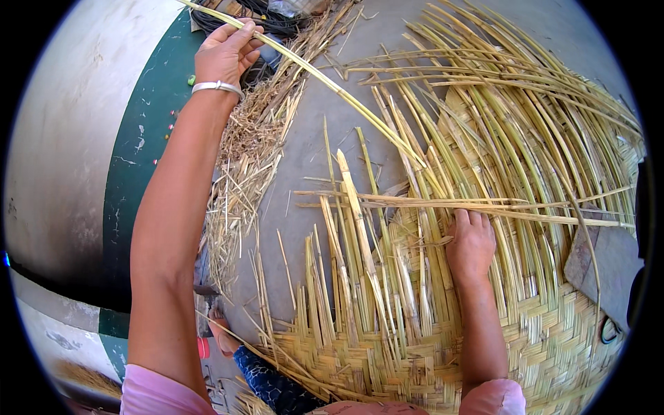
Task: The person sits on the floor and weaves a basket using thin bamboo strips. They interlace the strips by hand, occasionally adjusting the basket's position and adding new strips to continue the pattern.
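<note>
My left hand (232, 52) is raised at the upper left, its thumb and fingers pinching a long, pale green split-reed strip (325, 81). That strip slants down to the right, and its lower end reaches the upright strips of a partly woven reed mat (332, 363). My right hand (472, 243) rests low over the mat, its fingers curled against reed strips (415, 203) that lie crosswise over the upright ones. Its fingertips are partly hidden. Near my body the mat shows a tight zigzag weave; farther off, its strips fan out loose.
Loose reed strips (498, 59) spread at the far right. Shavings and scraps (242, 152) are heaped along the green-and-white wall (149, 117). Dark coiled cable (277, 24) lies at the back. On the mat's right are a flat grey slab (600, 256) and a dark-handled tool (609, 330).
</note>
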A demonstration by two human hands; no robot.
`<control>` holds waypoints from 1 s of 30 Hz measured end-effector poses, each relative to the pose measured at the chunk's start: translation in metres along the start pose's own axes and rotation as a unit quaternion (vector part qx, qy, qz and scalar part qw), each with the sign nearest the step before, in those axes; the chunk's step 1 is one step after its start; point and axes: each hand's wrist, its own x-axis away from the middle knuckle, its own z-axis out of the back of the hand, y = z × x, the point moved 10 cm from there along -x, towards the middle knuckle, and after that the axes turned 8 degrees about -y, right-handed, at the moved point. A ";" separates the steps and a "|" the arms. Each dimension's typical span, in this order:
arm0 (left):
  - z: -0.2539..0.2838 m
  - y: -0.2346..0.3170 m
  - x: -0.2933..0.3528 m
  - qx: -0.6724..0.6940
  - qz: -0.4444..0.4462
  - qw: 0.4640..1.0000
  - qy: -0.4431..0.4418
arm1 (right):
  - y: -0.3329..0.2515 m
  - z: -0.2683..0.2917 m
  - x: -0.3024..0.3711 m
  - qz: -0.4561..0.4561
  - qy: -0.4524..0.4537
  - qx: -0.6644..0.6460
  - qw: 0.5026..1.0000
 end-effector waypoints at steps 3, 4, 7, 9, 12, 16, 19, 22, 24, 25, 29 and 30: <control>0.022 -0.010 -0.012 -0.068 0.001 0.996 0.055 | -0.003 -0.002 0.001 0.002 -0.010 -0.004 1.000; 0.021 -0.021 -0.015 -0.069 0.019 0.996 0.057 | -0.003 -0.004 0.001 0.003 -0.013 -0.006 1.000; 0.007 -0.040 -0.018 -0.073 0.058 0.993 0.072 | -0.001 -0.002 -0.001 -0.001 -0.015 -0.013 1.000; -0.018 -0.062 -0.015 -0.124 0.128 0.984 0.016 | 0.001 0.001 -0.001 -0.002 -0.011 -0.014 1.000; -0.061 -0.103 0.024 -0.179 0.240 0.951 -0.073 | -0.001 0.004 0.001 0.009 0.008 -0.014 1.000; -0.120 -0.122 0.107 -0.280 0.225 0.900 -0.248 | 0.000 0.008 0.002 0.014 0.032 -0.006 0.999; -0.153 -0.117 0.189 -0.242 0.220 0.851 -0.411 | 0.001 0.012 0.000 0.014 0.038 0.010 0.999; -0.138 -0.095 0.251 -0.273 0.189 0.824 -0.459 | -0.007 0.015 0.001 0.026 0.049 0.005 0.998; -0.113 -0.069 0.277 -0.213 0.214 0.855 -0.422 | -0.019 0.019 0.003 0.047 0.069 -0.002 0.997; -0.101 -0.050 0.289 -0.179 0.231 0.869 -0.399 | -0.027 0.022 0.005 0.055 0.075 0.000 0.996; -0.067 0.085 0.285 -0.175 0.047 0.934 -0.308 | -0.053 0.011 0.012 0.127 0.047 -0.058 0.989; -0.064 0.110 0.287 -0.210 -0.010 0.930 -0.301 | -0.059 0.012 0.014 0.154 0.057 -0.063 0.984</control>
